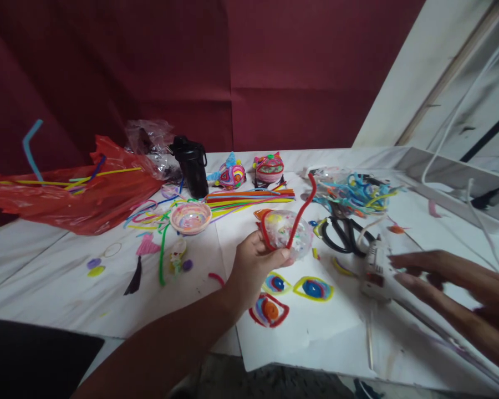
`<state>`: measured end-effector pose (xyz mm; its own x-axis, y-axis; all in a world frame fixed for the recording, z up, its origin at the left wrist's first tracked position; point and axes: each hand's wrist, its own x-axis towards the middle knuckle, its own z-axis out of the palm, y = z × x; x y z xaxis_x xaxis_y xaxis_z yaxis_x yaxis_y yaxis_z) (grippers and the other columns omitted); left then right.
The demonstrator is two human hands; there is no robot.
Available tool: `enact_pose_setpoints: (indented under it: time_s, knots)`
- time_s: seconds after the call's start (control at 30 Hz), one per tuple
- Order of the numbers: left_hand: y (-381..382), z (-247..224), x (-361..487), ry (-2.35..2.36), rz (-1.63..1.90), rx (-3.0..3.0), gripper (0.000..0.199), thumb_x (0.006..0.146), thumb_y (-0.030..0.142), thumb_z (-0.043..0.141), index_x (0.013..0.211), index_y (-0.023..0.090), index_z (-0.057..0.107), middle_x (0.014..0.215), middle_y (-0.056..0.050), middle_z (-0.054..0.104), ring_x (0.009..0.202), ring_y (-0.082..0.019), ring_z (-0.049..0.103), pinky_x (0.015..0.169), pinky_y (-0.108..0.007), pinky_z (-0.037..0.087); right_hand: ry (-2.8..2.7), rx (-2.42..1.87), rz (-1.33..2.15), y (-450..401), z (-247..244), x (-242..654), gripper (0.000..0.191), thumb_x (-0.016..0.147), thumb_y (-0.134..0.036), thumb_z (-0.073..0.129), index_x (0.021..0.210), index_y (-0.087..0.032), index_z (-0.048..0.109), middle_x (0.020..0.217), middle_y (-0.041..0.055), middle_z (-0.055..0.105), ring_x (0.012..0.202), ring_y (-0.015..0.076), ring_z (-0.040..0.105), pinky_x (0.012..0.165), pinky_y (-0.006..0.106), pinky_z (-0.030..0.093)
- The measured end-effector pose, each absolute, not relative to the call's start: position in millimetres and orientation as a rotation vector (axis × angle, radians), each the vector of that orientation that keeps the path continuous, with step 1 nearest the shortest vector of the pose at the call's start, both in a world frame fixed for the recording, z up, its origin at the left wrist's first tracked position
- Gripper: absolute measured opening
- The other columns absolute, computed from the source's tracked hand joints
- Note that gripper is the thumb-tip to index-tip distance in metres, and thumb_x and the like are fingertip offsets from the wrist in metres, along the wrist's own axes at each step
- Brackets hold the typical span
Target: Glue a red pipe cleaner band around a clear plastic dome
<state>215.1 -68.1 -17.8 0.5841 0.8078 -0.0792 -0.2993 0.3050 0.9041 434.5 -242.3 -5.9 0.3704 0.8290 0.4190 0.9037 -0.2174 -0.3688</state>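
Observation:
My left hand (258,260) grips a clear plastic dome (301,235) with coloured patches on it. Red pipe cleaner (304,210) runs along its edge, with one end sticking up past my thumb. At the right, my right hand (453,282) has its fingers stretched out and apart, beside a white boxy device (376,269) with a cord; whether they touch it I cannot tell. Black-handled scissors (343,235) lie just behind that device. Eye shapes made of coloured pipe cleaner (314,288) rest on white paper (299,338) below my left hand.
A red plastic bag (120,191) and a black bottle (191,169) stand at the back left. Near them are a painted bowl (190,217) and a pipe cleaner bundle (249,199). Two decorated figures (269,166) sit behind. A clear bag of pipe cleaners (357,191) lies back right.

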Motion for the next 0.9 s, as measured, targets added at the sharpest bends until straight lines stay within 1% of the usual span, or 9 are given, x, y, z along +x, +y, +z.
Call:
enact_pose_setpoints:
  time_s: [0.07, 0.1, 0.17, 0.27, 0.4, 0.47, 0.53, 0.7, 0.9]
  knots:
    - [-68.4, -17.8, 215.2, 0.615, 0.799, 1.044, 0.029, 0.061, 0.018, 0.076, 0.087, 0.013, 0.063, 0.079, -0.004, 0.072, 0.072, -0.015, 0.067, 0.068, -0.025, 0.056, -1.371, -1.905, 0.208, -216.4, 18.8, 408.8, 0.037, 0.072, -0.063, 0.060, 0.088, -0.031, 0.070, 0.084, 0.0073, 0.072, 0.065, 0.0229, 0.067, 0.053, 0.034, 0.056]
    - [-68.7, -17.4, 215.3, 0.628, 0.801, 1.063, 0.029, 0.061, 0.018, 0.075, 0.087, 0.013, 0.063, 0.078, -0.004, 0.072, 0.072, -0.015, 0.067, 0.068, -0.026, 0.056, -1.291, -1.828, 0.363, -202.3, 29.1, 397.8, 0.041, 0.069, -0.062, 0.063, 0.091, -0.028, 0.069, 0.078, 0.0073, 0.070, 0.055, 0.0198, 0.063, 0.045, 0.032, 0.053]
    - [-69.6, -16.1, 215.5, 0.651, 0.796, 1.100, 0.029, 0.061, 0.018, 0.075, 0.087, 0.013, 0.063, 0.078, -0.005, 0.072, 0.072, -0.016, 0.067, 0.069, -0.027, 0.057, -1.212, -1.658, 0.574, -175.9, 43.5, 382.1, 0.050, 0.063, -0.061, 0.069, 0.095, -0.022, 0.066, 0.062, 0.0025, 0.062, 0.042, 0.0135, 0.052, 0.034, 0.025, 0.041]
    - [-70.9, -14.1, 215.8, 0.678, 0.780, 1.125, 0.030, 0.060, 0.017, 0.075, 0.086, 0.013, 0.062, 0.078, -0.004, 0.072, 0.071, -0.015, 0.067, 0.069, -0.029, 0.057, -1.181, -1.573, 0.740, -147.8, 50.8, 374.3, 0.053, 0.060, -0.051, 0.077, 0.097, -0.017, 0.060, 0.054, -0.0041, 0.054, 0.037, 0.0087, 0.044, 0.032, 0.021, 0.030]
    - [-71.2, -13.4, 216.0, 0.693, 0.762, 1.119, 0.028, 0.058, 0.017, 0.076, 0.082, 0.013, 0.062, 0.076, -0.003, 0.071, 0.069, -0.015, 0.065, 0.067, -0.027, 0.056, -1.234, -1.511, 0.865, -132.1, 48.8, 375.5, 0.041, 0.060, -0.043, 0.079, 0.082, -0.016, 0.057, 0.051, -0.0080, 0.048, 0.036, 0.0037, 0.033, 0.034, 0.019, 0.023]
    - [-70.8, -13.8, 216.0, 0.691, 0.761, 1.120, 0.028, 0.058, 0.018, 0.076, 0.082, 0.014, 0.062, 0.074, -0.002, 0.071, 0.068, -0.014, 0.065, 0.067, -0.027, 0.056, -1.271, -1.494, 0.873, -129.3, 47.1, 375.4, 0.036, 0.060, -0.040, 0.079, 0.074, -0.015, 0.057, 0.052, -0.0077, 0.046, 0.041, 0.0032, 0.032, 0.038, 0.019, 0.024]
    - [-70.4, -14.3, 215.9, 0.687, 0.756, 1.129, 0.028, 0.058, 0.018, 0.076, 0.082, 0.014, 0.062, 0.074, -0.001, 0.070, 0.068, -0.014, 0.065, 0.068, -0.027, 0.056, -1.318, -1.485, 0.836, -127.8, 45.5, 374.7, 0.034, 0.062, -0.041, 0.078, 0.070, -0.015, 0.057, 0.055, -0.0060, 0.048, 0.046, 0.0047, 0.036, 0.043, 0.020, 0.028]
    - [-70.3, -15.0, 215.5, 0.720, 0.735, 1.150, 0.028, 0.058, 0.018, 0.076, 0.080, 0.014, 0.058, 0.074, -0.002, 0.070, 0.067, -0.013, 0.065, 0.068, -0.027, 0.055, -1.460, -1.487, 0.688, -124.3, 41.9, 374.6, 0.040, 0.065, -0.050, 0.074, 0.058, -0.016, 0.055, 0.056, -0.0034, 0.048, 0.053, 0.0087, 0.040, 0.050, 0.023, 0.033]
    - [-71.1, -14.9, 215.6, 0.734, 0.709, 1.169, 0.029, 0.058, 0.018, 0.075, 0.082, 0.014, 0.059, 0.075, -0.003, 0.071, 0.068, -0.014, 0.065, 0.069, -0.027, 0.055, -1.597, -1.479, 0.451, -120.3, 34.9, 377.5, 0.037, 0.075, -0.052, 0.065, 0.064, -0.017, 0.061, 0.059, 0.0006, 0.055, 0.055, 0.0125, 0.046, 0.050, 0.027, 0.035]
